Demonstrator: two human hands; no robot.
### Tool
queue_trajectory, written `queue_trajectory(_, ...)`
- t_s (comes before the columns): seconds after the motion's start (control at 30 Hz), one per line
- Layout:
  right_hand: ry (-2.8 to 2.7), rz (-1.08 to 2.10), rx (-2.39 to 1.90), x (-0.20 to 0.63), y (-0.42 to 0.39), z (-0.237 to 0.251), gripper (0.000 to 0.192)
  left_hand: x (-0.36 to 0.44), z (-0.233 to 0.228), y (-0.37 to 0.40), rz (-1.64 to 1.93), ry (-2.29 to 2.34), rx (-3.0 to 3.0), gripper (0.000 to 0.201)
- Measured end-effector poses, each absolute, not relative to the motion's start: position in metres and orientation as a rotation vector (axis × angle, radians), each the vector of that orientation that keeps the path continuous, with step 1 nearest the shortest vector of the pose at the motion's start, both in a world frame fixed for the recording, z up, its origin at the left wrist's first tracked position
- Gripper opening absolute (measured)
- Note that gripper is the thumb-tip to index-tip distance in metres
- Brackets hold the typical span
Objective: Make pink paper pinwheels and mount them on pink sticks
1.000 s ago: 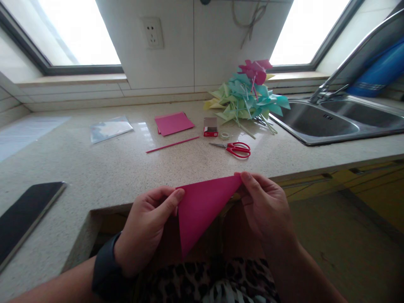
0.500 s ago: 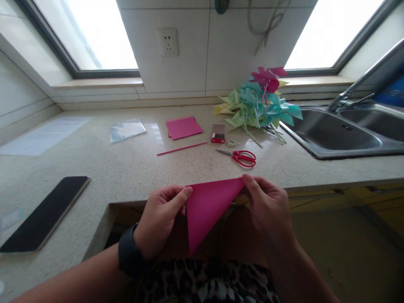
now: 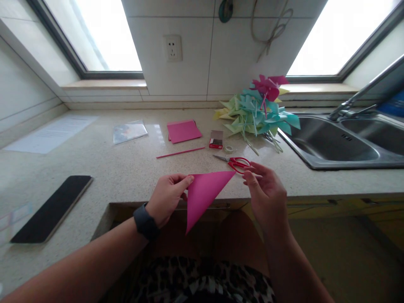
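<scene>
A pink paper [image 3: 205, 189], folded into a triangle, hangs over the counter's front edge. My left hand [image 3: 168, 195] pinches its upper left corner between thumb and fingers. My right hand [image 3: 267, 189] is apart from the paper's right tip, its fingers spread and holding nothing. Just beyond that hand lie the red-handled scissors [image 3: 237, 164], blades pointing left. Farther back are a thin pink stick [image 3: 180, 152], a stack of pink paper sheets [image 3: 184, 131], a small red box [image 3: 216, 139] and a roll of tape [image 3: 229, 149].
Several paper pinwheels [image 3: 259, 109] lie heaped at the back, beside the steel sink [image 3: 331, 143]. A black phone [image 3: 53, 210] rests on the left of the counter. Behind it are a printed sheet [image 3: 50, 134] and a clear plastic packet [image 3: 130, 131].
My right hand has let go of the paper's right corner and opened. The left hand has raised the paper slightly toward the counter. The camera view has shifted a little.
</scene>
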State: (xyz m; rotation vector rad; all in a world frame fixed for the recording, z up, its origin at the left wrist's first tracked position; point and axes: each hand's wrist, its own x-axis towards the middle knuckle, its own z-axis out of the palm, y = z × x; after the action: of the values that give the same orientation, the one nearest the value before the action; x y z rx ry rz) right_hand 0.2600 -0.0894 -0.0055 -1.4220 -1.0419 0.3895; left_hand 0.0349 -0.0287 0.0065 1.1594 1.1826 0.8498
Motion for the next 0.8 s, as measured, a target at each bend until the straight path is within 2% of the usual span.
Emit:
queue_trajectory(0.13, -1.574, 0.056, -1.356, 0.249, -0.101, -0.004, 0.032, 0.037, 0.005, -0.015, 0.769, 1.200, 1.200, 0.032)
queue_trajectory(0.3, -2.163, 0.084, -1.366, 0.229, -0.102, -0.014, 0.051, 0.038, 0.004, -0.006, 0.675, 1.220, 1.304, 0.029)
queue_trajectory(0.53, -2.359, 0.098, -1.444, 0.224, -0.098, -0.025, 0.066, 0.037, 0.008, 0.002, 0.599, 1.283, 1.535, 0.031)
queue_trajectory(0.8, -2.383, 0.090, -1.492, 0.222, -0.093, -0.031, 0.072, 0.035, 0.002, 0.015, 0.604, 1.286, 1.843, 0.031)
